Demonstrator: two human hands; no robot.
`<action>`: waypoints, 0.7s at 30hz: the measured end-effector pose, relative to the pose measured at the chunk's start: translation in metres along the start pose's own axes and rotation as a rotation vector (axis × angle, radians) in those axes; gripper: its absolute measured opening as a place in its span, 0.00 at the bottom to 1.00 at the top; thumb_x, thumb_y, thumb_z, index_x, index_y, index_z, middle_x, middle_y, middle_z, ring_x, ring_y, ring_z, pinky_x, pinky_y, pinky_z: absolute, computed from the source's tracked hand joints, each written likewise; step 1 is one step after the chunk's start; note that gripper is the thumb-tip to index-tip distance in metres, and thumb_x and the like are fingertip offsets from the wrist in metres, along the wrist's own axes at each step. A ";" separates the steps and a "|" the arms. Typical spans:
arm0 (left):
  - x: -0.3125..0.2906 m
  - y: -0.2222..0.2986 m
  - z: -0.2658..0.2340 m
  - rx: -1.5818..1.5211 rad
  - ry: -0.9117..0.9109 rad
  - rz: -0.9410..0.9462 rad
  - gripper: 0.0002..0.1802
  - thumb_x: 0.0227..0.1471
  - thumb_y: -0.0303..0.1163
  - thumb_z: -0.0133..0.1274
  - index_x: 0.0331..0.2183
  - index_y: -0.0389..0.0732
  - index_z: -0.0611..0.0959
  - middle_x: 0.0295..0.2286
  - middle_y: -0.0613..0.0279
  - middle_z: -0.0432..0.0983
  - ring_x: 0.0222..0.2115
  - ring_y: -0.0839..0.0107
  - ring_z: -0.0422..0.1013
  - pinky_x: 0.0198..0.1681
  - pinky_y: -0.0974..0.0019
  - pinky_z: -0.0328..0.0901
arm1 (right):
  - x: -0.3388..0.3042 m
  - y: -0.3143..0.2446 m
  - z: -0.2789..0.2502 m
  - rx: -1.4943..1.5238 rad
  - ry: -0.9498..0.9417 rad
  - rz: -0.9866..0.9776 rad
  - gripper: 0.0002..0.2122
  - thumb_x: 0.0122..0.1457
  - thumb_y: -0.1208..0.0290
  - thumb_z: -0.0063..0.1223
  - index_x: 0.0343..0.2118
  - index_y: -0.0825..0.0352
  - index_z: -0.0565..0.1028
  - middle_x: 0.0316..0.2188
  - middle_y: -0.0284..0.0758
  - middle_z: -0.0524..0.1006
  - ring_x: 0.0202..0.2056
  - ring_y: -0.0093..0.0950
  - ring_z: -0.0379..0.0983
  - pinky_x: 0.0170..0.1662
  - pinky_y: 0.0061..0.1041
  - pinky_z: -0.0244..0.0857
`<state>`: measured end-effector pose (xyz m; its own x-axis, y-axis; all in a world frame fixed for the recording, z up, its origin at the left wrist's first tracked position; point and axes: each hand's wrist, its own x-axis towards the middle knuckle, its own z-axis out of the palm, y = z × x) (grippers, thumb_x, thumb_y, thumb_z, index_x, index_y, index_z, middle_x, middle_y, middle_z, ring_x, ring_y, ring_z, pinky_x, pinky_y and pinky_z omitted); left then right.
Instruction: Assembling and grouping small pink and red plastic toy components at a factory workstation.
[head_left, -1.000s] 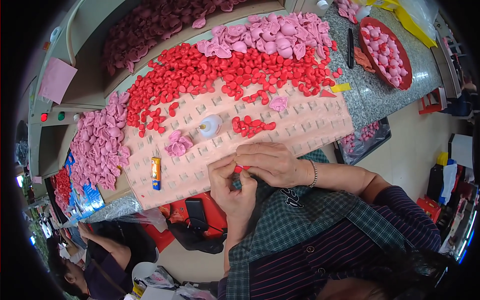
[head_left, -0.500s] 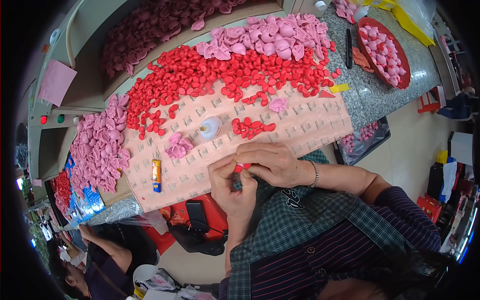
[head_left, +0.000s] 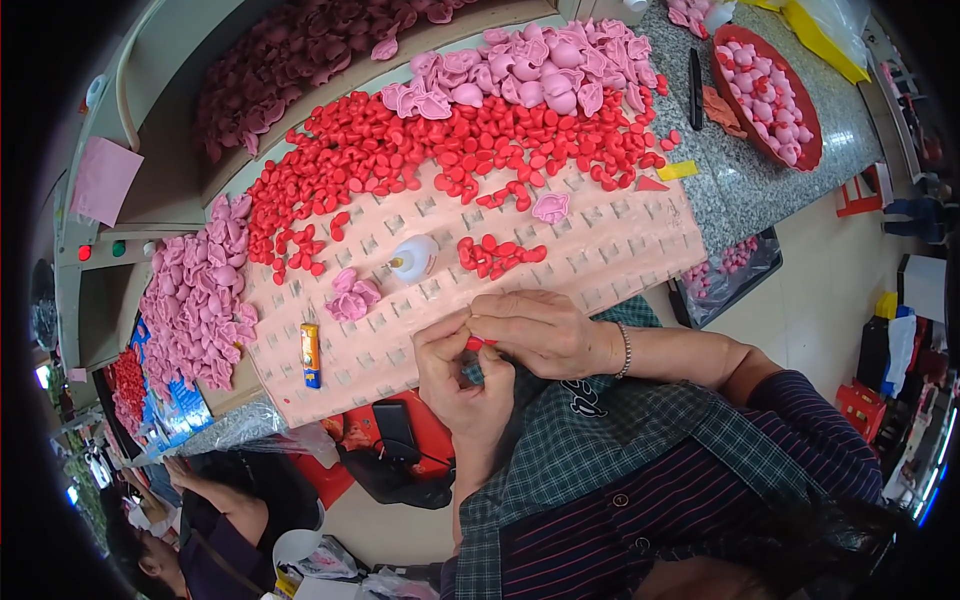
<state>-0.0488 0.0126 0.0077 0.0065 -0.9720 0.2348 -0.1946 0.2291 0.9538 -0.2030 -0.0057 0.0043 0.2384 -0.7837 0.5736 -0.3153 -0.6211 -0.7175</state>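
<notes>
Above the front edge of the pale pink sheet [head_left: 600,260], my left hand [head_left: 465,380] and my right hand [head_left: 535,330] meet. Both pinch one small red plastic piece [head_left: 474,343], mostly covered by my fingers. Just beyond them lies a small group of red pieces [head_left: 500,257]. A white squeeze bottle [head_left: 413,259] with a thin tip stands left of that group, and a few pink shell-like pieces [head_left: 351,295] rest nearer the left. One pink piece [head_left: 550,208] lies alone farther back. Beyond spread a heap of red pieces [head_left: 440,150] and a heap of pink shells [head_left: 530,70].
An orange-and-blue packet [head_left: 311,355] lies at the sheet's left, near another pink heap [head_left: 200,300]. On the right counter are a red bowl [head_left: 815,150] of pink-and-red pieces and a black pen-like tool [head_left: 696,90]. Another person [head_left: 220,515] sits at lower left.
My hands stay together in nearly the same place, with the fingers slightly shifted around the red piece. Less of the piece shows now. The view has shifted a little.
</notes>
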 end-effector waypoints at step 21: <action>0.010 0.027 0.001 -0.129 -0.071 0.030 0.19 0.52 0.13 0.54 0.47 0.29 0.72 0.46 0.52 0.66 0.35 0.73 0.74 0.40 0.72 0.70 | 0.005 0.000 -0.020 1.012 -0.061 0.657 0.14 0.61 0.79 0.56 0.49 0.69 0.72 0.42 0.31 0.77 0.40 0.18 0.76 0.39 0.18 0.75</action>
<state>-0.0546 0.0093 0.0359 -0.0680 -0.9648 0.2541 -0.0655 0.2585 0.9638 -0.2199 -0.0094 0.0147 0.3543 -0.9350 -0.0164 0.4628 0.1906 -0.8657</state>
